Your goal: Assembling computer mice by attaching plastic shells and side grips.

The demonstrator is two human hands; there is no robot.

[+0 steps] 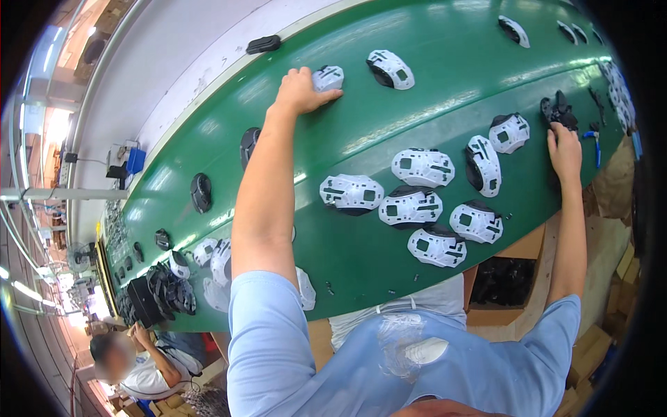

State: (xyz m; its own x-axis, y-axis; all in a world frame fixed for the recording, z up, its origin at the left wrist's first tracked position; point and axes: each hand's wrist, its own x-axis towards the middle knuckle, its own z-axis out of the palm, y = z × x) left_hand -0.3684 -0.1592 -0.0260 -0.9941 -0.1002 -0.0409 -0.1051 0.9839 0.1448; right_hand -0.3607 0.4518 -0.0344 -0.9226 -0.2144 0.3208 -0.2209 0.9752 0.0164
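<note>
In the head view, the person leans over a long green bench (389, 76) and both arms are stretched far forward. The left hand (300, 90) lies at the far side of the bench, with its fingers closed around the near end of a small white mouse shell (328, 78), which rests flat on the green surface. The right hand (564, 151) reaches to the right side and touches a black mouse part (558, 111); its fingers are curled on the lower edge of that part, but I cannot tell if they really clamp it or only rest on it (the hand covers the contact place). Between the two arms lies a group of white and black shells (410, 205), upside down, with ribs and openings showing, some touching each other. More black shells (201, 192) lie apart to the left, and another person sits at the lower left, beside the end of the bench. The white shell looks like a thin, hollow moulded plastic piece, so I judge it light and stiff, a little slippery on the smooth outside, and its inner ribs and clips may break under hard pressure. It is best to take it by the two long side edges, with a gentle pinch.
</note>
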